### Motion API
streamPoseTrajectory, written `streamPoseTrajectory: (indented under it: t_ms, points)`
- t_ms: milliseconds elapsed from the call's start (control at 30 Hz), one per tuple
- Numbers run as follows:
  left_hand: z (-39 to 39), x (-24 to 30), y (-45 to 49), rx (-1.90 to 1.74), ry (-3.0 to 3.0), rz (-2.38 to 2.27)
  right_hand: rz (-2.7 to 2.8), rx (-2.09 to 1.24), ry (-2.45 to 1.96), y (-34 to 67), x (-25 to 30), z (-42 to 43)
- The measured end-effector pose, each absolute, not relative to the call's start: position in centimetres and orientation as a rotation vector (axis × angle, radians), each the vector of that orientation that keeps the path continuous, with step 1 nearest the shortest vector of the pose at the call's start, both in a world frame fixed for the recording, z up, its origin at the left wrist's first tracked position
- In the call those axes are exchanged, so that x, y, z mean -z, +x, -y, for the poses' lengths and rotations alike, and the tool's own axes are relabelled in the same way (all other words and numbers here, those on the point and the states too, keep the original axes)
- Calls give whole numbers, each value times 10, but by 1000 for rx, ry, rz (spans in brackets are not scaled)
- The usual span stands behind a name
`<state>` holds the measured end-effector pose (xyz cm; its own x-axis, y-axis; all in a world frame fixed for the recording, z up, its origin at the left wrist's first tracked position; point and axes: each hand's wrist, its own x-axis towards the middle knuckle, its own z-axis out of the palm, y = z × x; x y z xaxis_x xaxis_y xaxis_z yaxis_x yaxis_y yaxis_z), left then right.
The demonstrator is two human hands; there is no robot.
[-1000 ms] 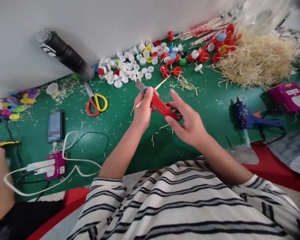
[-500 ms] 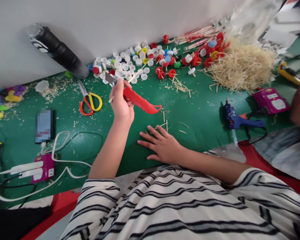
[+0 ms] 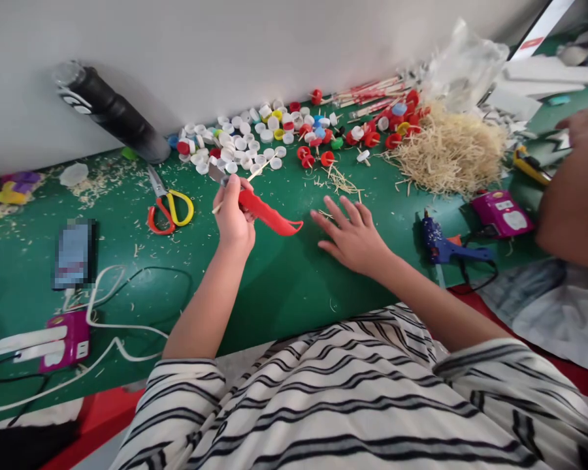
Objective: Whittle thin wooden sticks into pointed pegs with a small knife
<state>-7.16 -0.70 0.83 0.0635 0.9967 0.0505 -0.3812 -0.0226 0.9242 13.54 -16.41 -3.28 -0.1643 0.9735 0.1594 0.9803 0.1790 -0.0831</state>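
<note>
My left hand [image 3: 235, 219] is closed around a knife with a red handle [image 3: 269, 212] and a short grey blade pointing up to the left. A thin wooden stick [image 3: 262, 168] is pinched in the same hand, crossing behind the fingers. My right hand [image 3: 355, 238] lies palm down on the green table [image 3: 284, 287], fingers spread, with a few wood slivers [image 3: 326, 214] at its fingertips. Beyond both hands are white bottle caps [image 3: 242, 143] and red caps on sticks [image 3: 327, 158].
Scissors [image 3: 169, 209], a phone [image 3: 74, 253] and a purple power block [image 3: 71, 339] with cables lie left. A black bottle [image 3: 112, 108] stands behind. Rightward are a wood-shaving heap [image 3: 451, 153], a blue glue gun [image 3: 443, 245], another purple block [image 3: 502, 212] and another person's arm [image 3: 575, 189].
My right hand has slid forward and to the right over the table, sweeping slivers away from me. My left hand keeps its hold on the knife and stick. The view has shifted slightly right.
</note>
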Motion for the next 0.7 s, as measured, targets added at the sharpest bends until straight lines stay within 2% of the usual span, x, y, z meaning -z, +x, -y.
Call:
streamPoseTrajectory:
  t_ms: [167,267,400,700]
  points:
    - [4,-1,-74,-1322,952,-886,2650,-37,-1322,108,36,230]
    - [4,5,-76,-1298,963,-920,2610,-88,-1494,110,42,229]
    - [9,10,-77,-1275,972,-983,2368,-46,-1845,142,43,175]
    - [22,16,-70,-1279,952,-1061,2218,-64,-2026,203,35,68]
